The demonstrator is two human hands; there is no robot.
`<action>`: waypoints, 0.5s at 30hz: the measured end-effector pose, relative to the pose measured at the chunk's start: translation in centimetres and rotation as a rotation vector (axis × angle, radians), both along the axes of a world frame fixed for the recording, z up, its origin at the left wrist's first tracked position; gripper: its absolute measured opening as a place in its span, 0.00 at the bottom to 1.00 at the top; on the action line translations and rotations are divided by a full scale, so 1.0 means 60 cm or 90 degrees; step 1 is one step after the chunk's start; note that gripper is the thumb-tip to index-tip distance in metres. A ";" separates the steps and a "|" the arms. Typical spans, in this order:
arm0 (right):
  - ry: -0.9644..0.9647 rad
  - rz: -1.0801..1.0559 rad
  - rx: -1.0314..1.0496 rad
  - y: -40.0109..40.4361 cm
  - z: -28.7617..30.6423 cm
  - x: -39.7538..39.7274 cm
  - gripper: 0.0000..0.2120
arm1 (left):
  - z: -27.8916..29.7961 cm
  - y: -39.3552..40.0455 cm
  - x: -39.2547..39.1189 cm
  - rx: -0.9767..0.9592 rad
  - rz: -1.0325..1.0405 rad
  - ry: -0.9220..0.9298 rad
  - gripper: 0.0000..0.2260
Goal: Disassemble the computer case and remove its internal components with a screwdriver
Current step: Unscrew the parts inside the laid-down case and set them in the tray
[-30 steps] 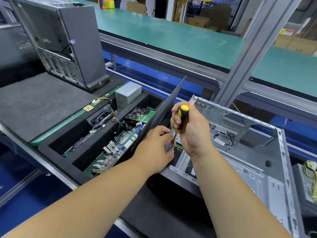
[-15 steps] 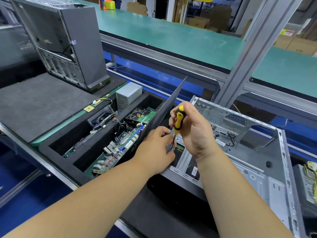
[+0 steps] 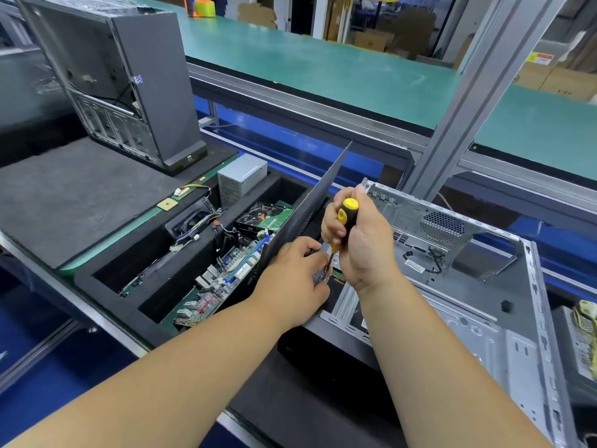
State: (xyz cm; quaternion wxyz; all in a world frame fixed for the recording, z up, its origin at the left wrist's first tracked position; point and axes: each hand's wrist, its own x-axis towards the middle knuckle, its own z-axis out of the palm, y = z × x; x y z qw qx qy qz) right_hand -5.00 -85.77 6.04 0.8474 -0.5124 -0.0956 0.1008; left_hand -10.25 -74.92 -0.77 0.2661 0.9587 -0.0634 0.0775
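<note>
One opened computer case (image 3: 452, 286) lies on its side at the right of the bench, its bare sheet-metal interior facing up and most components already out. Judged by its thin folded steel, it is light for its bulk, stiff along the frame rails but prone to flex in the flat panels, with raw edges that can cut; it is best held by the folded rims or the drive-cage corner, not the perforated rear plate. The right hand (image 3: 361, 240) is wrapped round the yellow-and-black handle of the screwdriver (image 3: 345, 218), shaft pointing down at the near-left corner of the case. The left hand (image 3: 297, 279) pinches a small metal part beside the tip; what that part is cannot be made out, possibly a bracket or screw. The handle looks rubbery and unlikely to slip. Just left of the hands a dark side panel (image 3: 310, 208) stands tilted on edge. Beyond it, a foam-lined tray (image 3: 106, 273) holds a circuit board (image 3: 226, 273), a fan and a grey power supply (image 3: 240, 176). Far left, a second case (image 3: 129, 85) stands upright on the grey mat.
</note>
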 end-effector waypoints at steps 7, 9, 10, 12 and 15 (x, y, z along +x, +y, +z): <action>0.003 0.014 0.016 0.007 -0.001 0.006 0.24 | 0.002 0.001 0.001 0.013 -0.008 0.006 0.16; -0.015 0.032 0.046 0.002 -0.001 0.003 0.24 | 0.006 0.000 0.002 0.016 -0.010 0.016 0.16; -0.025 0.039 0.055 -0.002 -0.002 0.002 0.23 | 0.008 0.000 0.003 0.020 -0.013 0.021 0.16; -0.057 0.028 0.036 -0.011 -0.006 -0.002 0.16 | 0.012 0.002 0.005 0.044 -0.023 0.022 0.15; -0.080 -0.006 -0.012 -0.029 -0.015 -0.004 0.10 | 0.019 0.002 0.008 0.100 -0.034 -0.002 0.15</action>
